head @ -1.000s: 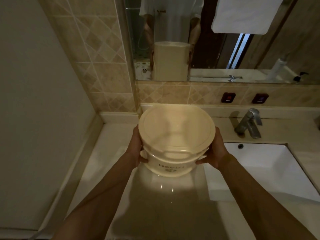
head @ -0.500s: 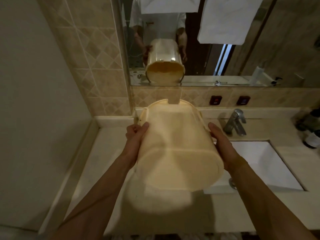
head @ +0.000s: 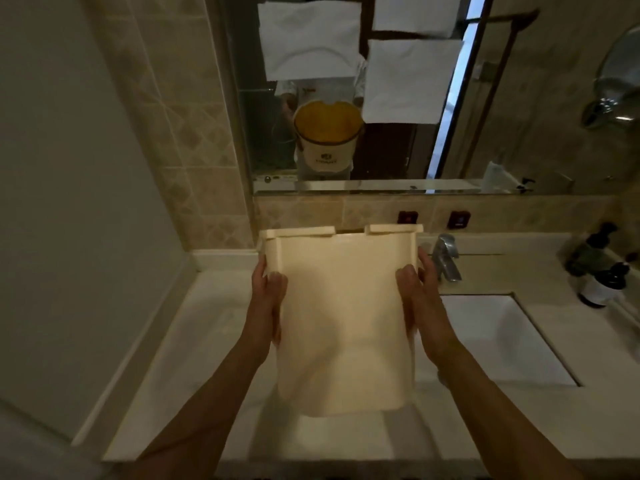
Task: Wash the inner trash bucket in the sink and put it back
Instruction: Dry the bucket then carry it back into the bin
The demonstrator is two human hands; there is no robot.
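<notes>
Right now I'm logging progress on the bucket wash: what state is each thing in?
inner bucket: held off the counter, tipped, mouth facing the mirror
left hand: holds the bucket's left side
right hand: holds its right side
faucet: no water seen running
sink: basin looks dry, nothing in it

The bucket (head: 341,317) hides its own open mouth, the fingers of both hands behind its sides and the sink's (head: 498,341) left part, while its mirrored label (head: 326,160) is too blurred to read.
</notes>
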